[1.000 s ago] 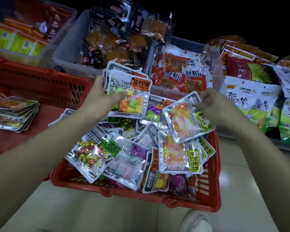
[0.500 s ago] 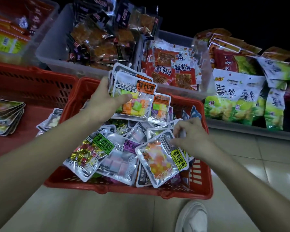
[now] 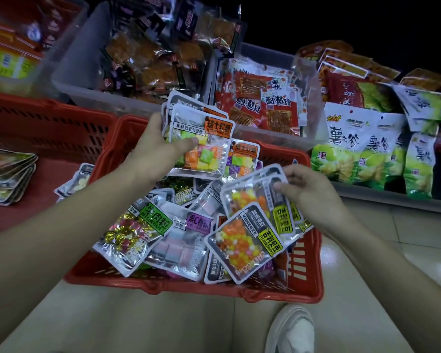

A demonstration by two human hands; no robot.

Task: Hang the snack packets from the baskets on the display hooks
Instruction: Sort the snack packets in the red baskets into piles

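Your left grip (image 3: 153, 151) curls round about three orange-label packets (image 3: 206, 128); your right grip (image 3: 313, 194) pinches at least two yellow-label packets (image 3: 250, 197), over the nearer basket (image 3: 163, 286) of two.

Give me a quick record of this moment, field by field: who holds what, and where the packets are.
Place: a person stands over a red basket heaped with snack packets
Left hand: grips a stack of packets with orange labels, raised above the basket's far end
Right hand: pinches a packet with a yellow label by its top edge
Behind: clear bins of darker snacks; green bags to the right
Display hooks: not in view
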